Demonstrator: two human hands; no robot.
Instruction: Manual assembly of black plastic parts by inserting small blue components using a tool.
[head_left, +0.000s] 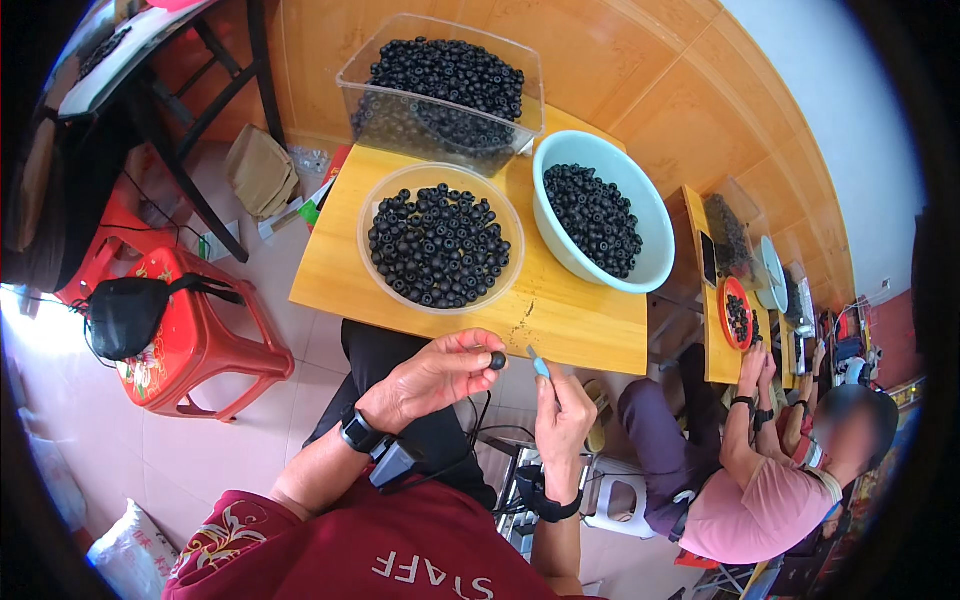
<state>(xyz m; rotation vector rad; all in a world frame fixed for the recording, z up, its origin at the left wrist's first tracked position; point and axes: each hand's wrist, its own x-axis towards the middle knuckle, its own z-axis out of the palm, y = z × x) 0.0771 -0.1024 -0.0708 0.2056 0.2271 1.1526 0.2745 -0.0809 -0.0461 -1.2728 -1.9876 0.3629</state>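
Note:
Above my lap, near the table's front edge, my left hand [432, 378] pinches one round black bead [497, 361] between thumb and fingertips. Just to its right, my right hand [564, 415] grips a small blue-handled trimming knife [540, 366]. Its short thin tip points up toward the table and is apart from the bead. Straight ahead on the table, a round clear bowl [513, 262] holds many black beads with holes. A light blue basin [655, 262] with more beads stands to its right. Behind them is a clear rectangular bin [362, 126] heaped with the same beads.
Dark crumbs are scattered on the yellow wooden table [600, 335] near its front edge. A red plastic stool [200, 330] carrying a black bag [128, 315] is at the left. To the right, another person [760, 490] sits at a similar table with a red plate [726, 322] of beads.

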